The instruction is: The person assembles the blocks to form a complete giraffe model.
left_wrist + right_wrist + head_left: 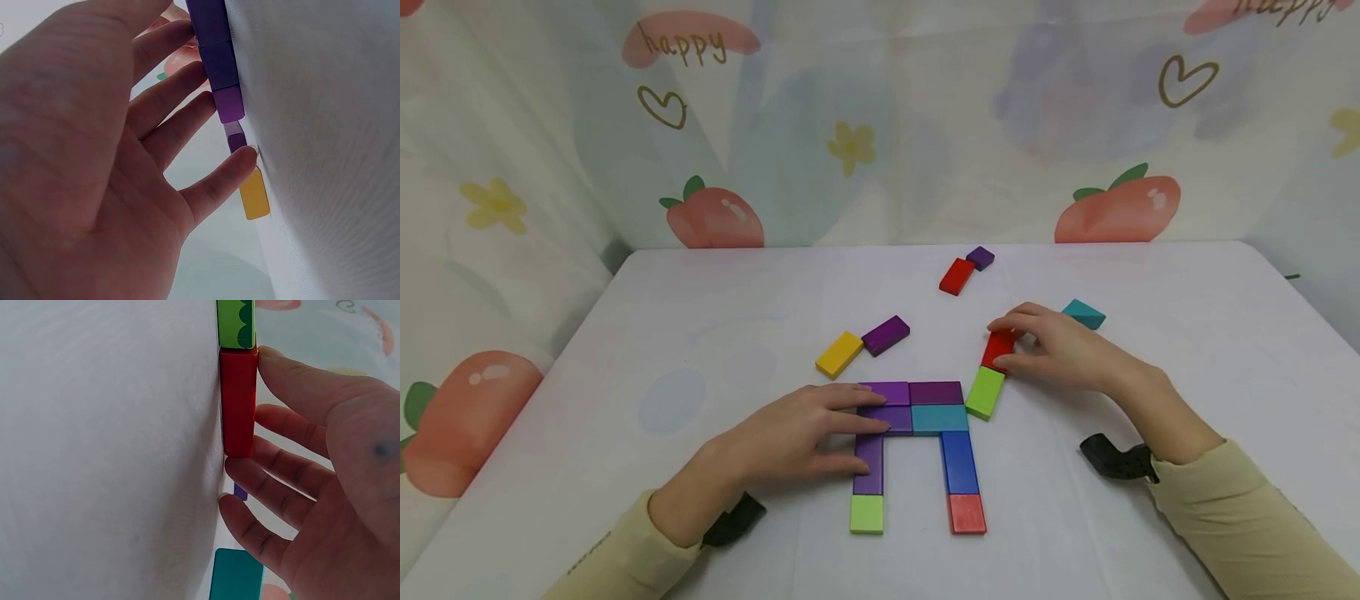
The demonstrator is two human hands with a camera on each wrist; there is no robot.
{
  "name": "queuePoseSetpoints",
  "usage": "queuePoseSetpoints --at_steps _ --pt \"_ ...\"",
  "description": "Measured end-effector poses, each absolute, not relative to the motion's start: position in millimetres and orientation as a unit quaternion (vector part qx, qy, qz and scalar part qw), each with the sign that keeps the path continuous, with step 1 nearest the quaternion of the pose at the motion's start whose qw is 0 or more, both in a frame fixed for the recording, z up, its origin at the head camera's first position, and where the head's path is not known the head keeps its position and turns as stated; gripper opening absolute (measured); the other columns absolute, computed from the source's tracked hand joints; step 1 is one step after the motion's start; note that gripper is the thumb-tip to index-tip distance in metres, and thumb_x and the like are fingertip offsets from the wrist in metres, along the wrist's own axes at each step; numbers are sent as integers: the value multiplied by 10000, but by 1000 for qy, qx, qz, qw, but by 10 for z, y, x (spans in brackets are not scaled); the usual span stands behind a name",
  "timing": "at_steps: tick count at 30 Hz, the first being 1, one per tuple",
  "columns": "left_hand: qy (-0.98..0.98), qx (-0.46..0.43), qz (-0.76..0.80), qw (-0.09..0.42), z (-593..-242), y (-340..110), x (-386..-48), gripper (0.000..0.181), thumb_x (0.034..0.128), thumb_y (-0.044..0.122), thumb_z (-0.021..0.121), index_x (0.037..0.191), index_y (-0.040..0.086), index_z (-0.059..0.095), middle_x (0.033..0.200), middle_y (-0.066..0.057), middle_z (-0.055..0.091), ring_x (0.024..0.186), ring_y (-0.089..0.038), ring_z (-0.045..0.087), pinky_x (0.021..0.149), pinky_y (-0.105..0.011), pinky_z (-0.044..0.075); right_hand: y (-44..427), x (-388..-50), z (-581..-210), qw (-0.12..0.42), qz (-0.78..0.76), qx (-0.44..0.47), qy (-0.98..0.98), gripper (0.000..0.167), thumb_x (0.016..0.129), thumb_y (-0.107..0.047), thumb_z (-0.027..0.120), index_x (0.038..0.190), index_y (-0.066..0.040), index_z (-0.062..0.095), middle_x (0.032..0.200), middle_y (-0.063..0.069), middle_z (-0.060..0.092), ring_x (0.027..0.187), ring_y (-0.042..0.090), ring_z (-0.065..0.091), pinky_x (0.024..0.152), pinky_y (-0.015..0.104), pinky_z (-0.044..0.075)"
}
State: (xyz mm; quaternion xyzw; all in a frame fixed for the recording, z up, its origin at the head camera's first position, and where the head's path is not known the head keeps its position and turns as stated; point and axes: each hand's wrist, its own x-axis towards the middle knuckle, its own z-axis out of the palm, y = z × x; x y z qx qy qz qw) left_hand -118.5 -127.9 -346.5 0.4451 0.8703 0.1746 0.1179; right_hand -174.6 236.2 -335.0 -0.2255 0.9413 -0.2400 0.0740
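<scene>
In the head view my left hand (790, 437) lies with spread fingers on the left side of the arrangement, its fingertips on purple blocks (893, 392). A teal block (940, 419), dark purple block (936, 392) and blue block (959, 462) adjoin on the right. My right hand (1067, 346) holds a red block (997, 348) between thumb and fingers, lying end to end with a light green block (985, 393). In the right wrist view the thumb is at the red block's (239, 403) green-side end, and fingers (269, 481) reach its other end.
A yellow block (839, 354) and a purple block (886, 336) lie behind the arrangement. Farther back are a red block (957, 277) and a small purple block (981, 258). A teal block (1084, 314) sits behind my right hand. Green (867, 514) and red (967, 514) blocks end the two legs.
</scene>
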Motion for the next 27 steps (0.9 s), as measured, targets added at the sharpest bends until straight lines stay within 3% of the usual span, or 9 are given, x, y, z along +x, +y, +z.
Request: queuePoseSetpoints --at_steps 27 --pt "870 447 174 115 -3467 -1280 -1186 502 929 446 723 1386 253 647 1508 51 491 1414 -141 398 1122 -391 378 2330 -1718 -3338 80 -236 -216 944 512 895 -279 782 1343 -80 634 1281 139 561 1176 319 524 923 520 537"
